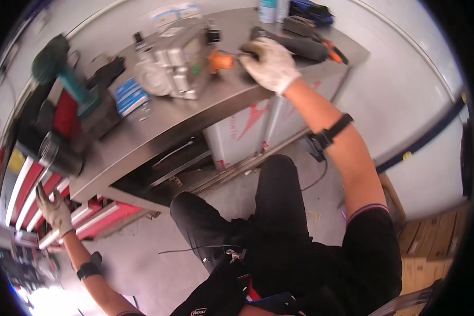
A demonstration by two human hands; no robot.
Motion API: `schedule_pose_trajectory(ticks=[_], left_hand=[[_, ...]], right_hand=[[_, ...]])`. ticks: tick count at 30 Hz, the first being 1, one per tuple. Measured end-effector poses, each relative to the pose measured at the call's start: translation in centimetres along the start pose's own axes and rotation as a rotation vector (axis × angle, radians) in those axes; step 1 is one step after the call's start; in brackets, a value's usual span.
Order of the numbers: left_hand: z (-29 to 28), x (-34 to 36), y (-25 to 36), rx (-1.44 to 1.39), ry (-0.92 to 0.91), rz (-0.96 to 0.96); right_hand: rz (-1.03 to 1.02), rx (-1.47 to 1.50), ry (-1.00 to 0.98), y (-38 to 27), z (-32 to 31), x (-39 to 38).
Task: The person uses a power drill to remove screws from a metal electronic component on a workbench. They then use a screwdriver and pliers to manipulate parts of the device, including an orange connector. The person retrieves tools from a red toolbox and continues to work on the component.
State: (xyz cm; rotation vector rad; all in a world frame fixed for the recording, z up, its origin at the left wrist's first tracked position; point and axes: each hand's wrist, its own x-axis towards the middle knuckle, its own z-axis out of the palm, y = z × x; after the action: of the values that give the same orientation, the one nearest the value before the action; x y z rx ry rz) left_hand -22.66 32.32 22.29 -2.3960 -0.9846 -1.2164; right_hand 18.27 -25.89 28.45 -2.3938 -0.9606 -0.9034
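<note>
My left hand (pixel 55 213), in a pale work glove, is at the front of a red drawer cabinet (pixel 108 224) on the left. Its fingers are stretched out and apart, with nothing in them. My right hand (pixel 271 66), also gloved, reaches over the far part of the metal bench (pixel 231 100), beside a long black cylindrical thing (pixel 303 48). Its fingers look bent, but blur hides whether they grip anything. Left of it, an orange piece (pixel 221 61) sits against a grey cast-metal housing (pixel 174 66) on the bench.
A teal-and-black cordless drill (pixel 71 79) stands at the bench's left, near a blue-and-white packet (pixel 131 96) and a black cylinder (pixel 60 154). Orange-handled pliers (pixel 336 52) and spray cans (pixel 267 10) lie toward the back right. Cardboard boxes (pixel 429 237) are stacked at the lower right.
</note>
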Motion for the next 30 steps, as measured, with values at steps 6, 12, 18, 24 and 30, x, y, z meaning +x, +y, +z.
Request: schedule_pose_trajectory(ticks=[6, 12, 18, 24, 30], left_hand=[[0.8, 1.8, -1.5, 0.029, -0.036, -0.006], [2.0, 3.3, -3.3, 0.074, -0.048, 0.070], [0.8, 5.1, -0.8, 0.344, -0.013, 0.005], [-2.6, 4.0, 1.8, 0.237, 0.019, 0.117], [-5.3, 0.4, 1.1, 0.185, 0.340, 0.251]], right_hand=[[0.071, 0.036, 0.046, -0.4, -1.3, -0.6], [-0.084, 0.242, 0.111, -5.8, -6.0, -2.7], [-0.679, 0.591, -0.365, -20.7, -11.1, -3.5], [-1.076, 0.902, -0.747, -28.8, -12.5, -3.2], [-1.152, 1.112, -1.070, -31.2, -13.9, -0.7]])
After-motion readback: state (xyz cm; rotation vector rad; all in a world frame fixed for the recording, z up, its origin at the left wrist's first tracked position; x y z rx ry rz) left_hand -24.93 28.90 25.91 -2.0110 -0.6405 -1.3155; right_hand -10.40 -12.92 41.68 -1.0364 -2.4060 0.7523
